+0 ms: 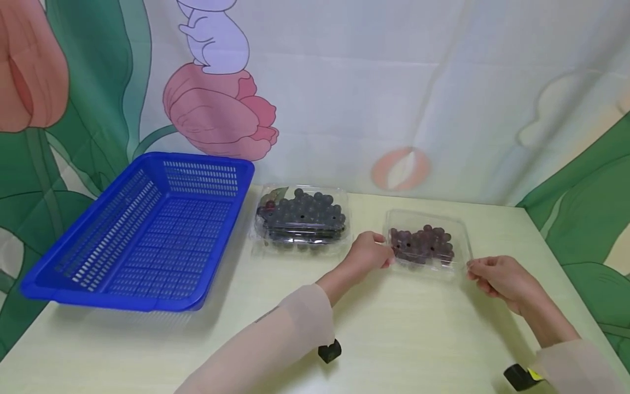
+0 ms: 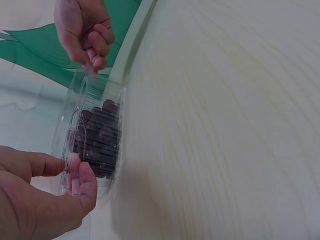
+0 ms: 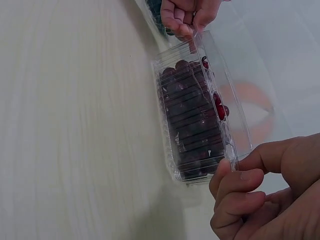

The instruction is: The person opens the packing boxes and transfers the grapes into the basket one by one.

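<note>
A clear plastic clamshell box (image 1: 459,232) of dark red grapes (image 1: 423,243) is at the right side of the table. My left hand (image 1: 364,254) pinches the left end of its rim between thumb and fingers. At the opposite end, my right hand (image 1: 507,279) pinches the rim near the front corner. In the right wrist view, the box (image 3: 172,160) has ridged sides, and part of its clear plastic stands off at an angle from the rim. Whether the lid is fastened cannot be told. The left wrist view shows grapes (image 2: 97,140) through the box's side.
Left of the hands, a second clear box (image 1: 300,241) holds black grapes and a leaf against the back cloth (image 1: 344,109). Farther left stands a large blue plastic basket (image 1: 209,262) with slotted walls. Everything rests on a pale wood-grain table (image 1: 394,339).
</note>
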A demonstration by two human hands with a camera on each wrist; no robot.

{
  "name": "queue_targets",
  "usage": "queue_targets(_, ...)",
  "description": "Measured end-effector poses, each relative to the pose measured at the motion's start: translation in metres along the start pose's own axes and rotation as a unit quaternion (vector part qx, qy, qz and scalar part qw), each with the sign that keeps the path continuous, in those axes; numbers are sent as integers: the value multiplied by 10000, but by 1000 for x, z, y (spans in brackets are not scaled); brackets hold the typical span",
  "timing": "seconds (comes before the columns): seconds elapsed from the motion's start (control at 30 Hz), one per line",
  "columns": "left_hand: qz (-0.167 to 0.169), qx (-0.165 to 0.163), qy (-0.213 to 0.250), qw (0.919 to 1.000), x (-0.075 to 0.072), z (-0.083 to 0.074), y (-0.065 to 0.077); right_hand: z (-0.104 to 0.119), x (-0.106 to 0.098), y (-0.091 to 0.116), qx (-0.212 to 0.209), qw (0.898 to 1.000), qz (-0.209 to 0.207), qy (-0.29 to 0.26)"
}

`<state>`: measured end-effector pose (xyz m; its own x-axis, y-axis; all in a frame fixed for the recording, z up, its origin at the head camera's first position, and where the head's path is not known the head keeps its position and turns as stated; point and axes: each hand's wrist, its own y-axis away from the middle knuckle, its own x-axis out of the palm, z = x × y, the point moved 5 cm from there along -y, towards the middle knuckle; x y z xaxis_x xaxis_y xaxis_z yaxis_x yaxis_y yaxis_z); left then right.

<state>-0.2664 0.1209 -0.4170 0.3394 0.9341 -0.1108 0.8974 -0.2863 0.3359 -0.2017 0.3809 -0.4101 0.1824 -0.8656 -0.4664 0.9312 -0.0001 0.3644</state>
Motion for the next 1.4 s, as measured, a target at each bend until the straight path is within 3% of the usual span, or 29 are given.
queue_targets(0.47, 257, 36, 47, 9997, -7, 5, 19, -3, 5, 10, -62, 9999, 143, 43)
queue_targets(1.4, 506, -183, -175, 9984, -24, 19, 52, -5, 16, 22, -48, 9952, 978, -89)
